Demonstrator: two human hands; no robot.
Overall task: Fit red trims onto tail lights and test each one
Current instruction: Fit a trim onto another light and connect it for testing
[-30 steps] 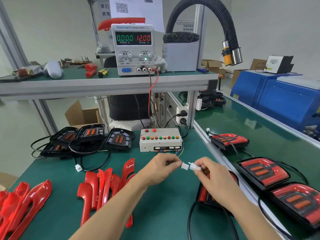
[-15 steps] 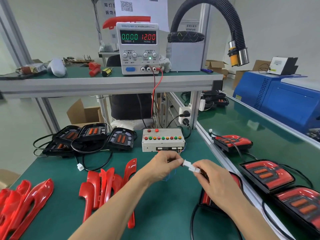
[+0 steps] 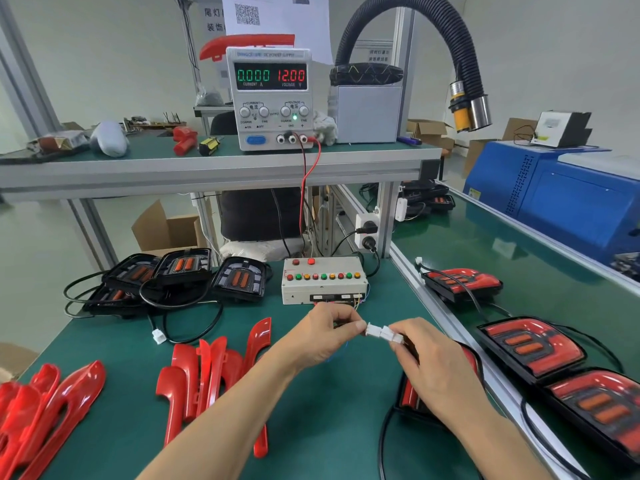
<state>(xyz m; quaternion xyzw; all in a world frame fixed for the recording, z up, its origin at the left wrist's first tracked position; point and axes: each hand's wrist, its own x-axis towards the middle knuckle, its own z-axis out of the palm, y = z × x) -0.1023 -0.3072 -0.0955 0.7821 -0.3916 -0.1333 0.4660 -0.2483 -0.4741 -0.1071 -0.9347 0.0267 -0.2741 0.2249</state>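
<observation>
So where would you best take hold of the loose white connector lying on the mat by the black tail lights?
Pinch the loose white connector across its two side faces, coming from above. It lies flat on the green mat, with its black cable leading off to the right, so fingers probably fit best on the cable-free sides.

Your bench mat is matt green, smooth, rubber-like. Red trims at your 9 o'clock: glossy moulded plastic, bright highlights. White connectors you pinch at 12 o'clock: matt plastic. Test box beyond them: off-white painted casing, dull finish. Tail lights at 3 o'clock: glossy red lenses in black plastic housings. Shelf edge: brushed aluminium, satin. Extraction hose at 1 o'clock: ribbed black plastic, with a shiny metal nozzle. Cardboard box at 11 o'clock: plain brown, rough
</observation>
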